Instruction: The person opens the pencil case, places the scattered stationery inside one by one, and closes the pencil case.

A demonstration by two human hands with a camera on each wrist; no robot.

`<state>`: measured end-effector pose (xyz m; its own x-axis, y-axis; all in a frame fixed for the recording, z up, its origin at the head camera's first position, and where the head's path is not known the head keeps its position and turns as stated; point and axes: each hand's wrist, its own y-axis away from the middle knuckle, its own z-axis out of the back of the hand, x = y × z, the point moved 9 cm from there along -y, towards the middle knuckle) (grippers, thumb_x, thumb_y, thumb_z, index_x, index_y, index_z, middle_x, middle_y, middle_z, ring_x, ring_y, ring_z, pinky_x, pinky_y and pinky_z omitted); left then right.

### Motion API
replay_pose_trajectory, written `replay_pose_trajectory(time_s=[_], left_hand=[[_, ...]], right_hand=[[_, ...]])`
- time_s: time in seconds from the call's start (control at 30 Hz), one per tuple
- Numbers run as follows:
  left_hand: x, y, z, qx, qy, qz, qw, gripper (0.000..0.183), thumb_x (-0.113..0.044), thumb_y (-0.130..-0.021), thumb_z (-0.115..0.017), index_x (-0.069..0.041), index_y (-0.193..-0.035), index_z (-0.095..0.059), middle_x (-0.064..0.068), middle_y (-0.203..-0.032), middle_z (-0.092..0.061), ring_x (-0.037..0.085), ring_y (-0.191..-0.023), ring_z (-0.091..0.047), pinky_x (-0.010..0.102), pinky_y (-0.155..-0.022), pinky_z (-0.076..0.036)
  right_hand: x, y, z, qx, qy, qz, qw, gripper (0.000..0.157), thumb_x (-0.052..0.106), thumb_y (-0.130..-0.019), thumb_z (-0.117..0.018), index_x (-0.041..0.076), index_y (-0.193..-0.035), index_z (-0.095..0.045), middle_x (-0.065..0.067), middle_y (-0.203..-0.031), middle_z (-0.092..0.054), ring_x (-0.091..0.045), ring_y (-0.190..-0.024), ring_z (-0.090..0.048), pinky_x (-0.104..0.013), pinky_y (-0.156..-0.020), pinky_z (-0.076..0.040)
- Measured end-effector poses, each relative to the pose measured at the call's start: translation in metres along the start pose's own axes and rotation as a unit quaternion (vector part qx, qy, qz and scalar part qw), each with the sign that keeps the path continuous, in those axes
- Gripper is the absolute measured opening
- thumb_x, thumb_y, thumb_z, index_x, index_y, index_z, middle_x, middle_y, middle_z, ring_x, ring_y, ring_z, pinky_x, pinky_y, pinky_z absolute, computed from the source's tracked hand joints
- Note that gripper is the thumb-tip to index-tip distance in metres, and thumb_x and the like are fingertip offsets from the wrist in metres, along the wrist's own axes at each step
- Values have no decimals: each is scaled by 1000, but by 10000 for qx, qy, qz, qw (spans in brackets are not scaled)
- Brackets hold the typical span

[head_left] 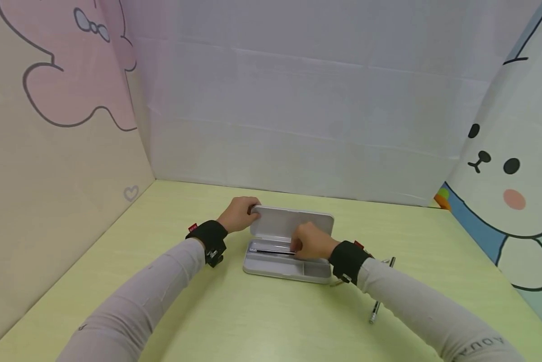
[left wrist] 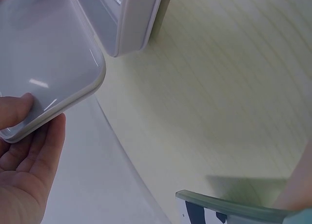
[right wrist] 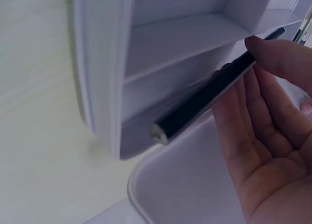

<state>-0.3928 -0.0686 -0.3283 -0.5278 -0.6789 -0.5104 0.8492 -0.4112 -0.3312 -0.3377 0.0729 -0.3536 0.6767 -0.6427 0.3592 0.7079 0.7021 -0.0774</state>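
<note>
An opened white pencil case (head_left: 275, 274) lies on the table, its lid (head_left: 275, 221) raised at the back. My left hand (head_left: 239, 213) grips the lid at its left corner; in the left wrist view the thumb (left wrist: 17, 109) lies on the inner face, with the other fingers behind. Over the case's rear compartment, my right hand (head_left: 312, 241) pinches a dark pencil (right wrist: 207, 100) between thumb and fingertips. In the head view this pencil (head_left: 273, 252) points left along the compartment, its right end hidden by the hand.
Another pencil (head_left: 374, 311) lies on the table, partly covered by my right forearm. Dividers split the front of the case, with a small compartment (head_left: 317, 269) at the right. A pale wall sheet (head_left: 298, 125) stands behind the table (head_left: 198, 311), printed sheets at both sides.
</note>
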Motion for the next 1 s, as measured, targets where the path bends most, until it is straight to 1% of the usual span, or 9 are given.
replay_pose_trajectory(time_s=[0.2, 0.47, 0.73, 0.9, 1.0], left_hand=[[0, -1, 0, 4, 4, -2, 10000, 7, -5, -86, -66, -3, -92, -67, 7, -72, -57, 14, -66, -47, 24, -60, -38], [-4, 2, 3, 27, 42, 59, 10000, 7, -5, -86, -66, -2, -93, -66, 8, -74, -57, 15, -67, -48, 24, -61, -39], [-5, 5, 3, 14, 25, 27, 10000, 6, -4, -86, -66, -2, -92, -67, 8, -73, -58, 14, -66, -47, 24, -60, -39], [-5, 6, 4, -22, -2, -9, 10000, 7, -4, -86, -66, -2, -93, -67, 8, -74, -58, 14, -66, -47, 24, -61, -39], [-6, 6, 5, -24, 27, -15, 10000, 8, -4, -86, -66, -1, -94, -67, 9, -74, -58, 15, -66, -47, 25, -61, -39]], right_hand=[[-2, 2, 3, -92, -40, 9, 9999, 10, -3, -72, -74, 4, -79, -74, -4, -73, -70, -4, -64, -59, -17, -59, -48], [-2, 8, 8, -212, -88, 150, 9996, 9, -2, -72, -75, 3, -80, -73, -6, -75, -71, -8, -65, -62, -18, -60, -49], [-11, 20, 17, -277, 136, -73, 9995, 9, 0, -70, -75, 5, -77, -73, -4, -71, -70, -6, -64, -60, -18, -60, -48], [-17, 30, 24, -321, 124, -70, 9994, 8, 0, -70, -74, 4, -77, -73, -5, -70, -70, -4, -63, -58, -18, -60, -47], [-21, 37, 31, -365, 122, -88, 9992, 8, 0, -71, -74, 5, -78, -73, -5, -71, -70, -6, -64, -60, -19, -61, -48]])
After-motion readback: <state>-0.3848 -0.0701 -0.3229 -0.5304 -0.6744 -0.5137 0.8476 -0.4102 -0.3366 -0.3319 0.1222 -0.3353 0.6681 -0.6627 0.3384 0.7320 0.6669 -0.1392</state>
